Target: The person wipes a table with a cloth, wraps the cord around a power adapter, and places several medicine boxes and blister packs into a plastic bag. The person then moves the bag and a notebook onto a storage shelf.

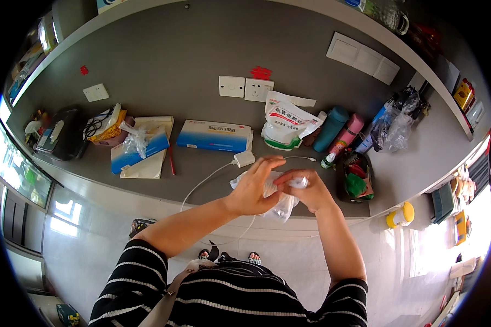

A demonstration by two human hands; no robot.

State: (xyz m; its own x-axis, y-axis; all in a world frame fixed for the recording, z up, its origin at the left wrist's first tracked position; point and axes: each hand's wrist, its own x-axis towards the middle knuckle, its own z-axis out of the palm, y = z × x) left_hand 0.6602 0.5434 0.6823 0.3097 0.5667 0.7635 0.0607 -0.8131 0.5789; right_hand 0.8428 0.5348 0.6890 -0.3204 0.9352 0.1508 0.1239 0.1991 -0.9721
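Note:
Over the desk's front edge, a thin white plastic bag (283, 209) hangs bunched between my two hands. My left hand (255, 187) curves around its left side, fingers long and bent, thumb toward the bag. On the other side, my right hand (313, 192) is closed, with a gathered white part of the bag between thumb and fingers. What is inside the bag cannot be made out. Just beyond my left hand lies a white charger plug (244, 158) with a white cable (207, 182) running over the desk edge.
Along the back stand a white-and-green pouch (287, 122), a teal bottle (331, 129) and a pink bottle (347, 134). A blue-white box (215, 136) lies left of them. A dark container (356, 177) is at the right. A raised shelf edge (365, 30) curves overhead.

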